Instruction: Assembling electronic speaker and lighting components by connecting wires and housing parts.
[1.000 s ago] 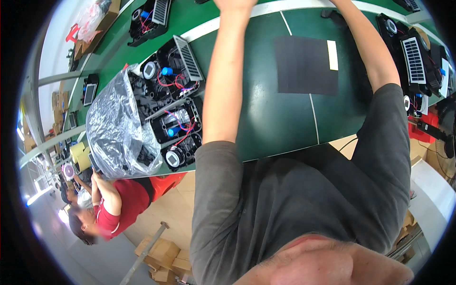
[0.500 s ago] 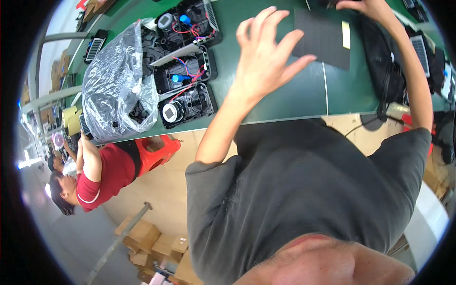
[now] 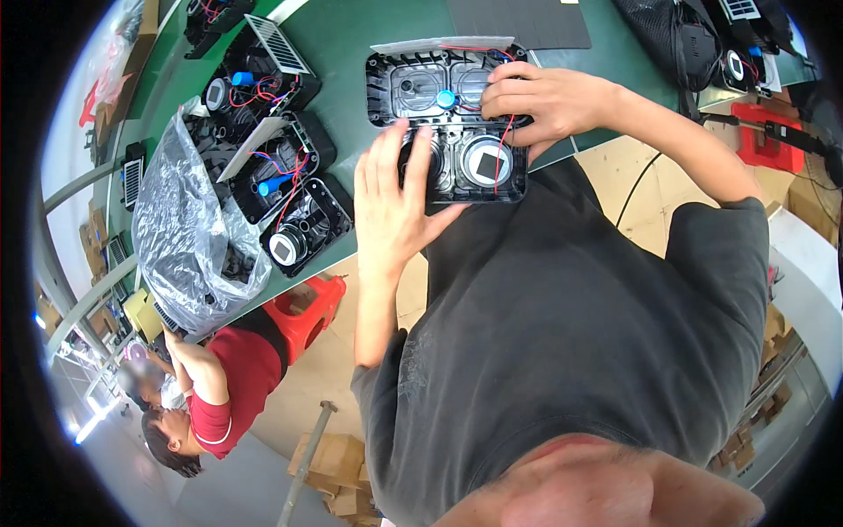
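Note:
An opened black plastic speaker case is at the table's near edge, with its two halves spread apart. A round silver-rimmed speaker sits in the near half, and a second one is partly hidden under my fingers. In the far half are a blue cylinder and thin red wires. My left hand grips the case's left end, fingers across the near half and thumb along its front edge. At the right end, the curled fingers of my right hand hold the case beside the wires; its fingertips are partly hidden.
More opened cases with wires stand at the left, beside a clear plastic bag of black parts. A dark flat sheet lies at the back. Black mesh material lies at the right. A co-worker in red sits at the left.
The opened speaker case now lies in front of me with both hands on it. My right hand has come in from the far right; my left has moved nearer. The view has shifted.

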A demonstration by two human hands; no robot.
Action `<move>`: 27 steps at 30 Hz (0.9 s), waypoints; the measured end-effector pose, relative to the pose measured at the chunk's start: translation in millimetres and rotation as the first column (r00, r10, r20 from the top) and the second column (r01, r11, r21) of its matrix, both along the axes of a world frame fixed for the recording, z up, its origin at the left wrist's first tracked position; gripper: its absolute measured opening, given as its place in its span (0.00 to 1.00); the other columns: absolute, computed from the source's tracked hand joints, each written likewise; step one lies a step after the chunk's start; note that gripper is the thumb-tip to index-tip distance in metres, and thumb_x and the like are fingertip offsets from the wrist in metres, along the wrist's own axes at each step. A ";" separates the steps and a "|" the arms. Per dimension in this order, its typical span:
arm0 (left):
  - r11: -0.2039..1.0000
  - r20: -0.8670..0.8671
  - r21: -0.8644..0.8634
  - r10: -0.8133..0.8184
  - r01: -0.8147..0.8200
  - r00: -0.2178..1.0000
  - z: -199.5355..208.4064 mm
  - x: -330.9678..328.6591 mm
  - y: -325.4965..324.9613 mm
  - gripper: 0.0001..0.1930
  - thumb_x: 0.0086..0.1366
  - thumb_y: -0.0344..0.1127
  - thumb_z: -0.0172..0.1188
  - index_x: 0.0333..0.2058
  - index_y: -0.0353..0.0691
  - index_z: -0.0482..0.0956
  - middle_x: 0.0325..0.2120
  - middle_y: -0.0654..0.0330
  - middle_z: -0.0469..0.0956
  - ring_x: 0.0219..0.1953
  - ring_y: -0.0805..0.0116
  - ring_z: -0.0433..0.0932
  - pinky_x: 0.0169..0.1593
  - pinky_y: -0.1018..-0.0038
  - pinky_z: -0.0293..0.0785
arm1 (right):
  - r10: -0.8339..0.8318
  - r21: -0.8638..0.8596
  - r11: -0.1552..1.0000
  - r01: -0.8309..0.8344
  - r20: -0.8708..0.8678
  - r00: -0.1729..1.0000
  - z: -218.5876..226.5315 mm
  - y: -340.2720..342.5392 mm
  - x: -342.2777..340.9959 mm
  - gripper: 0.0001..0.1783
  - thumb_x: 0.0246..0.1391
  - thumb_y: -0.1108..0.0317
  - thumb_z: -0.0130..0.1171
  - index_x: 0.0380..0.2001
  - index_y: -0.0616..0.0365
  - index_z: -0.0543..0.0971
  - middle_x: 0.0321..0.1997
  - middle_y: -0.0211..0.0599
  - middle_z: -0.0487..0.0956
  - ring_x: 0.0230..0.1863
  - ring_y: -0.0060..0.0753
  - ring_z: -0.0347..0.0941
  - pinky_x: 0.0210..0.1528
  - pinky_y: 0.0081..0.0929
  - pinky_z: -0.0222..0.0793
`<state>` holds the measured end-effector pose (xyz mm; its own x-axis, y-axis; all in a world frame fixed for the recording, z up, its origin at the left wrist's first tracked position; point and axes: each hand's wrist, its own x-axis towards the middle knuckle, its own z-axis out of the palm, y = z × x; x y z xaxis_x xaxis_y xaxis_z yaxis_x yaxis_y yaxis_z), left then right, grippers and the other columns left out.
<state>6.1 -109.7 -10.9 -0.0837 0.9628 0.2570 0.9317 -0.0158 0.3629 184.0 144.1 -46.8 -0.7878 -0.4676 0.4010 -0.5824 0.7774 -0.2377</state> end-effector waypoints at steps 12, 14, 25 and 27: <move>0.980 -0.001 0.013 0.196 -0.196 0.981 -18.3 20.4 8.1 0.58 0.32 0.65 0.82 0.59 0.36 0.72 0.55 0.49 0.69 0.60 0.44 0.66 0.69 0.41 0.56 | -0.831 -0.188 0.452 0.872 0.266 0.488 22.5 41.3 39.3 0.29 0.58 0.62 0.68 0.60 0.62 0.75 0.63 0.52 0.73 0.69 0.56 0.65 0.71 0.44 0.60; 0.962 -0.005 0.017 0.274 -0.274 0.962 -21.3 27.7 8.5 0.58 0.33 0.64 0.82 0.61 0.37 0.71 0.56 0.49 0.69 0.60 0.45 0.66 0.68 0.44 0.55 | -0.853 0.035 0.498 0.867 0.199 0.482 12.6 47.6 33.6 0.34 0.60 0.64 0.66 0.66 0.66 0.68 0.69 0.56 0.69 0.72 0.59 0.62 0.73 0.43 0.59; 0.982 -0.094 -0.048 0.178 -0.183 0.979 -14.4 7.1 -1.3 0.55 0.38 0.72 0.77 0.59 0.38 0.76 0.53 0.52 0.70 0.56 0.53 0.69 0.59 0.56 0.55 | -0.882 -0.049 0.428 0.902 0.192 0.429 6.6 59.3 28.9 0.28 0.55 0.66 0.71 0.57 0.63 0.76 0.60 0.49 0.74 0.61 0.53 0.71 0.66 0.39 0.67; 0.979 -0.026 -0.025 0.201 -0.202 0.979 -4.8 1.9 5.8 0.59 0.36 0.79 0.73 0.58 0.37 0.76 0.53 0.51 0.71 0.56 0.52 0.69 0.60 0.56 0.55 | -0.882 -0.067 0.430 0.900 0.181 0.435 6.9 58.4 31.0 0.22 0.56 0.69 0.69 0.53 0.63 0.79 0.58 0.47 0.74 0.60 0.52 0.71 0.64 0.37 0.67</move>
